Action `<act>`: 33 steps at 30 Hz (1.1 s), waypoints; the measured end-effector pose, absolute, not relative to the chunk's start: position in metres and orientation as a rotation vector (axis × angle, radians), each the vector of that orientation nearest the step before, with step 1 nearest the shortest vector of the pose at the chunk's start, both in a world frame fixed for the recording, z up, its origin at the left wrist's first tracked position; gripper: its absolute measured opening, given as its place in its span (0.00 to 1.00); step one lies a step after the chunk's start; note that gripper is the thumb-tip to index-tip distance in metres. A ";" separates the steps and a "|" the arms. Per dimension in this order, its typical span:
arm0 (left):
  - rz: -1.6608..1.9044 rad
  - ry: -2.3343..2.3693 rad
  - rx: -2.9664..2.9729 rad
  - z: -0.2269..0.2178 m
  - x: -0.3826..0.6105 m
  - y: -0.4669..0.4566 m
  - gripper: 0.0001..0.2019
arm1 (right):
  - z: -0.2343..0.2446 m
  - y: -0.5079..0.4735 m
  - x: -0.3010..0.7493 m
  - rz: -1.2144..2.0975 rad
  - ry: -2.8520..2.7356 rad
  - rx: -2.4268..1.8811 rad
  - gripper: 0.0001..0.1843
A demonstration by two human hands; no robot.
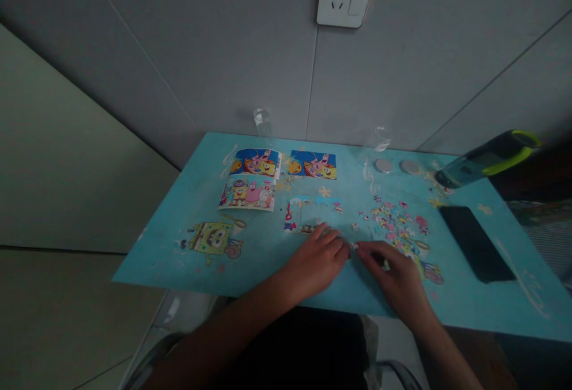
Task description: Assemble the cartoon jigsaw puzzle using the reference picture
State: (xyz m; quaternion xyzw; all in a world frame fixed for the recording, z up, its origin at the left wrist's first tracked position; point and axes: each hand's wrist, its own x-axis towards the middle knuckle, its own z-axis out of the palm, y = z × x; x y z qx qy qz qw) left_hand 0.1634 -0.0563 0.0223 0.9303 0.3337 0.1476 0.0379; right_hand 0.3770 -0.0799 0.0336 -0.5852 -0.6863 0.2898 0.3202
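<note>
A partly assembled small jigsaw puzzle (292, 223) lies in the middle of the table, with pieces along its left, top and bottom edges. My left hand (319, 262) rests over its lower right corner, fingers curled and covering that part. Whatever those fingers hold is hidden. Just to the right, my right hand (395, 276) pinches a tiny pale jigsaw piece (354, 247) between thumb and forefinger, close to the left fingertips. Beyond the right hand spreads a heap of loose jigsaw pieces (393, 220).
An opened picture leaflet (248, 193) and a picture card (313, 164) lie behind the puzzle. Two clear containers (263, 121) (381, 139) stand by the wall. Two round lids (383, 166) (410, 167), a dark bottle (480, 160) and a black phone (476, 244) are at right.
</note>
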 end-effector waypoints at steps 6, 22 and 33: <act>0.529 1.004 2.844 0.030 0.159 -0.066 0.12 | 0.034 -0.022 0.364 0.742 -1.744 -1.614 0.13; 0.588 1.184 2.741 0.012 0.136 0.026 0.13 | 0.015 0.005 0.349 0.672 -1.795 -1.830 0.15; 0.486 1.113 2.713 0.000 0.135 0.026 0.23 | 0.013 -0.005 0.357 0.582 -1.958 -1.670 0.12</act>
